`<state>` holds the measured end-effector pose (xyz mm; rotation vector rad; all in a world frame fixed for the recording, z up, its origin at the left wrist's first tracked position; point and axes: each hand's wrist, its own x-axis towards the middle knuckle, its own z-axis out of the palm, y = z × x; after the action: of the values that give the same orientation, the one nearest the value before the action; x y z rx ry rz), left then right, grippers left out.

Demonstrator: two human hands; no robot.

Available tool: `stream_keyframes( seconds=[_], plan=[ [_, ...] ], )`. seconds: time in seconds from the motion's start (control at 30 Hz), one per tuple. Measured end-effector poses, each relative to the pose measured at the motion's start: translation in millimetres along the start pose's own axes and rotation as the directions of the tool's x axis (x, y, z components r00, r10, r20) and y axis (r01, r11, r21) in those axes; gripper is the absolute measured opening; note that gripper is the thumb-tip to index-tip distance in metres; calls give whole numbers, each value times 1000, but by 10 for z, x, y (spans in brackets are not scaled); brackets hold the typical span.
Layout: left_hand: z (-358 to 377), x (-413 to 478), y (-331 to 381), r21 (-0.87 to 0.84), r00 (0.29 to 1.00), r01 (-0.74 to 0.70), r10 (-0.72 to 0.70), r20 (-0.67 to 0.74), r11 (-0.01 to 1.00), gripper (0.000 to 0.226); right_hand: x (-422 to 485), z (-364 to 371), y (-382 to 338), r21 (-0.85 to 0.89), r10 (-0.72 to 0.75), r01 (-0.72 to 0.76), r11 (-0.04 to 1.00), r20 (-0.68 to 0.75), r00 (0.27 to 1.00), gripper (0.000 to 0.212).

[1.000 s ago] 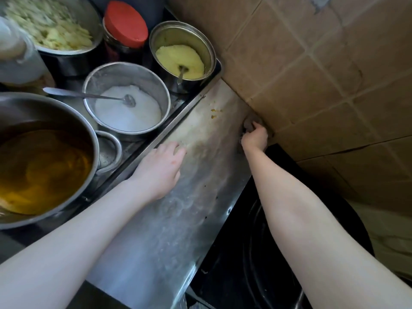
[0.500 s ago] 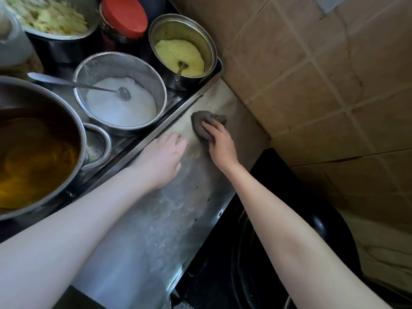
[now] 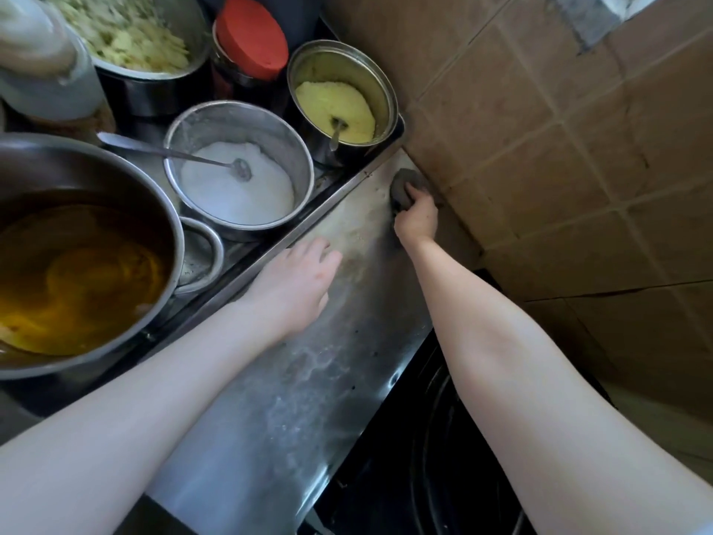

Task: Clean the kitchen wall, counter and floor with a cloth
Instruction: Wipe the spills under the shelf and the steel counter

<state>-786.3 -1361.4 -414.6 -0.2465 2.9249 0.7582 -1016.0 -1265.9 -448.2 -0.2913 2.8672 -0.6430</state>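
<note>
Looking like a home kitchen, cooking corner. A steel counter (image 3: 308,380) is running from near to far and meeting a brown tiled wall (image 3: 540,148) on the right. The left side is holding open cookware: a large pot (image 3: 77,179) with orange-yellow liquid, a steel bowl (image 3: 239,125) of white powder with a spoon (image 3: 173,154) lying in it, and a tin (image 3: 339,63) of yellow powder. A red-lidded jar (image 3: 250,40) is standing behind. A black cooktop area (image 3: 443,476) is sitting near right, detail unclear.

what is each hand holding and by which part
The right hand grips the bunched grey cloth by its near side. The left hand holds nothing; it rests on the steel counter.
</note>
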Motion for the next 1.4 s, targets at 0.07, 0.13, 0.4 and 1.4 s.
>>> stream_keyframes(
  seconds=[0.07, 0.13, 0.4, 1.4],
  plan=[
    [13, -27, 5, 8, 1000, -7, 7, -10, 1000, 39, -122, 0, 31, -25, -104, 106, 994, 58, 993, 59],
    [25, -55, 11, 2, 1000, -3, 3, -11, 1000, 39, -307, 9, 79, -20, -195, 198, 980, 91, 977, 58],
    [17, -119, 32, 2, 1000, -8, 8, -2, 1000, 42, -864, -39, 532, 14, -259, 259, 966, 83, 962, 53],
    [83, -1374, -303, 59, 994, -77, 73, 78, 995, 43, -2469, 612, 118, -54, -347, 359, 932, 158, 925, 56]
  ],
)
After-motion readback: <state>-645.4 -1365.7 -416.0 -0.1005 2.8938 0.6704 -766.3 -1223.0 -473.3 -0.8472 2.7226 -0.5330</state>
